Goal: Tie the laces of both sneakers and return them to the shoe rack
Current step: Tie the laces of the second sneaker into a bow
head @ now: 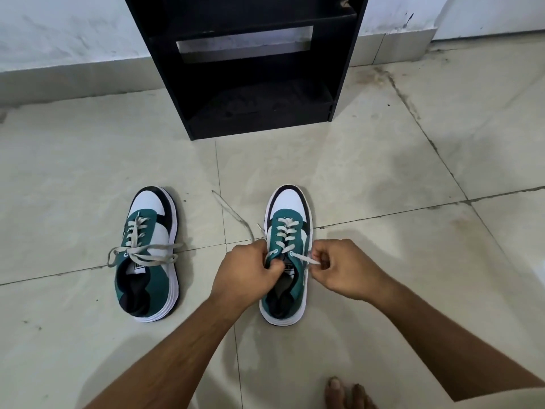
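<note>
Head view looks down on a pale, scuffed tile floor (368,178), where a black wooden open-shelved shoe rack (250,84) stands against the white wall (59,31); its visible shelves hold no shoes. In front of the rack and off to its left side sits the left green, white and black sneaker (149,255), toe pointing toward the rack, its grey-white laces crossed in a bow that spills over both sides. In front of the rack, nearer its right side, stands the right matching sneaker (287,255), also toe toward the rack and well apart from the first. The left hand (247,276) is clenched on the lace at this sneaker's top left eyelets, and the right hand (342,270) pinches the lace end (306,259) just beside the top right eyelet. Another loose grey-white lace strand (233,215) trails from the left hand across the floor toward the rack. Bare toes (348,392) show farthest from the rack.
</note>
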